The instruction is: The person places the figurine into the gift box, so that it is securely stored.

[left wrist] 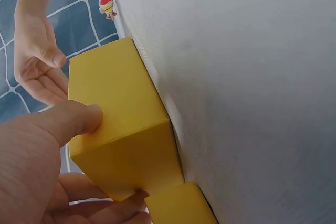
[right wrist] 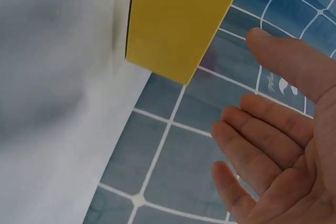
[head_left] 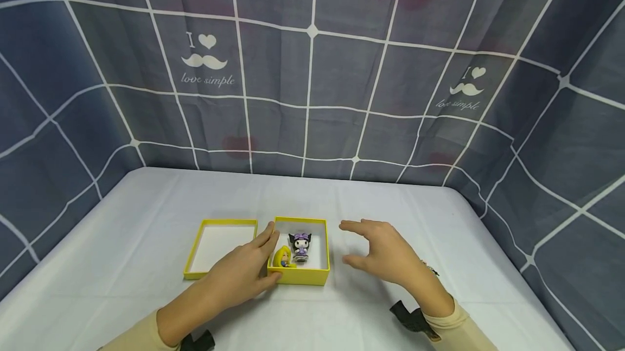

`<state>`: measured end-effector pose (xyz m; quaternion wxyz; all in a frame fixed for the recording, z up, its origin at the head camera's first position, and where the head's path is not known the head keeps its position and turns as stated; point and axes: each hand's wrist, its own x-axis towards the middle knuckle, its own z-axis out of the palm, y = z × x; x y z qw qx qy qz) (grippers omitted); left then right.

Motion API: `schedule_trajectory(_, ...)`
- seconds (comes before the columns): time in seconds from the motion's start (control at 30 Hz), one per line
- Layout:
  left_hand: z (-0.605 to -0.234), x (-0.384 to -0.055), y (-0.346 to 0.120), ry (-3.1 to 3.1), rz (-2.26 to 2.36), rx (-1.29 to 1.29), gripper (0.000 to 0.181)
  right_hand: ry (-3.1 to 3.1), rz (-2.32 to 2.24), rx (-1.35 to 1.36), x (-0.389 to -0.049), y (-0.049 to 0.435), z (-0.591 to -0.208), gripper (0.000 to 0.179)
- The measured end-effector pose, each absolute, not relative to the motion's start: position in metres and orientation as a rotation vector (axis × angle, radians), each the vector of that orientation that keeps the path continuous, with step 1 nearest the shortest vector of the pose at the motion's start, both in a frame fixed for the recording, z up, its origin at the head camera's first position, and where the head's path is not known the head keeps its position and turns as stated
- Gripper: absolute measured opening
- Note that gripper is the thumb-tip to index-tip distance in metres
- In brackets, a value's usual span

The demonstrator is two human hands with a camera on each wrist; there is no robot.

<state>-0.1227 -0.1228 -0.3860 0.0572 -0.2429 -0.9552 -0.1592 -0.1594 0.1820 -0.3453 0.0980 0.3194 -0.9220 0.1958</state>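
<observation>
An open yellow box (head_left: 304, 276) with a white inside stands on the white-covered table. In it are a black-and-purple figurine (head_left: 300, 247) and a yellow-haired figurine (head_left: 282, 257), side by side. My left hand (head_left: 239, 270) holds the box at its left end, the thumb on the front wall and the fingers along the left side. To the right of the box, my right hand (head_left: 383, 250) hovers apart from it, fingers extended and holding nothing; the right wrist view shows its bare palm. Left of the box, partly behind my left hand, lies the yellow-rimmed lid (head_left: 222, 240), white inside facing up.
A small red-and-yellow figurine (left wrist: 106, 4) shows beyond the box in the left wrist view; the head view does not show it. Dark grey checked curtains (head_left: 273, 69) hang behind the table (head_left: 146, 221) and along both sides.
</observation>
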Motion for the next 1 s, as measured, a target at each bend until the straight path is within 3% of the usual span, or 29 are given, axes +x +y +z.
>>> schedule_trajectory(1.0,-0.387,-0.123,-0.124,-2.896,-0.503,-0.744,0.081,-2.819,0.654,0.662,-0.145,0.253,-0.357,0.065)
